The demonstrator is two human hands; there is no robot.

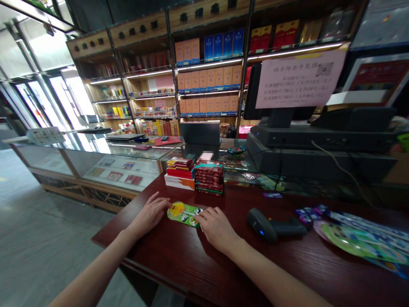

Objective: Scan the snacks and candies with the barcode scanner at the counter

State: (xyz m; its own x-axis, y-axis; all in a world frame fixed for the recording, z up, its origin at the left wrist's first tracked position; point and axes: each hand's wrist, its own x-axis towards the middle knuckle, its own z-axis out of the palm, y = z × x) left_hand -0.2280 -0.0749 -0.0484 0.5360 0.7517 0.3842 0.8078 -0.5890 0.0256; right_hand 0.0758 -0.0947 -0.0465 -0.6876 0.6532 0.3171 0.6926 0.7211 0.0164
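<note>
A flat green packet with a yellow duck-faced lollipop lies on the dark red wooden counter between my hands. My left hand rests at its left end, fingers stretched out and the fingertips touching the edge. At the opposite end, the fingers of my right hand curl over the packet and pinch it; a short bit of white stick shows below them. A black barcode scanner with a blue light lies to the right of my right hand.
Behind the packet stand a stack of red and white boxes and a pile of brown-red packets. More colourful lollipop packets lie at the right. A dark cash-register monitor bears a pink sign. Glass showcases extend left.
</note>
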